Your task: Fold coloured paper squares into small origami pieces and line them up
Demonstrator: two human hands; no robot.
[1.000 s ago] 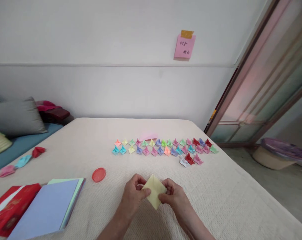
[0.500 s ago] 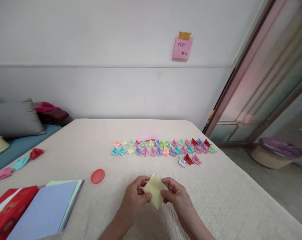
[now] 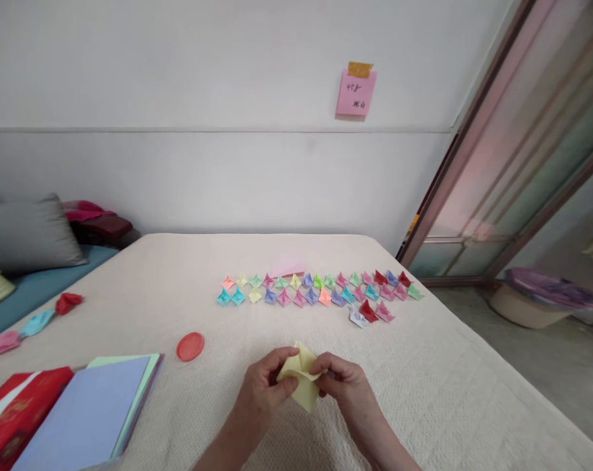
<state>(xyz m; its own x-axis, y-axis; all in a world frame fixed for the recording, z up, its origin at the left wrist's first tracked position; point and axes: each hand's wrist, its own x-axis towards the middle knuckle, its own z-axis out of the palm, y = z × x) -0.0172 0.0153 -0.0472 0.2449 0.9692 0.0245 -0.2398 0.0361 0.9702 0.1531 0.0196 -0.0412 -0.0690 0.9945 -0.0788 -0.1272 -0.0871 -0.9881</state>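
A folded pale yellow paper [image 3: 304,390] is held between both hands over the light cloth-covered table [image 3: 218,405]. My left hand [image 3: 267,386] pinches its left side, thumb on the front face. On the right side, the fingers and thumb of my right hand [image 3: 342,383] are closed on the paper's edge. The upper layers stand apart and form a small open pocket; one corner points up and another down. Beyond the hands, several small folded paper pieces [image 3: 299,299] in many colours lie in rows.
At left are a red round lid [image 3: 190,347], a stack of coloured paper [image 3: 87,412], a red package [image 3: 21,412] and crumpled coloured pieces [image 3: 38,323]. A pink sheet [image 3: 289,269] lies behind the rows. A lidded tub [image 3: 526,307] stands on the floor at right.
The yellow paper was a flat diamond and now has its upper layers pulled apart. The right fingers have shifted in along its edge. The view has moved slightly.
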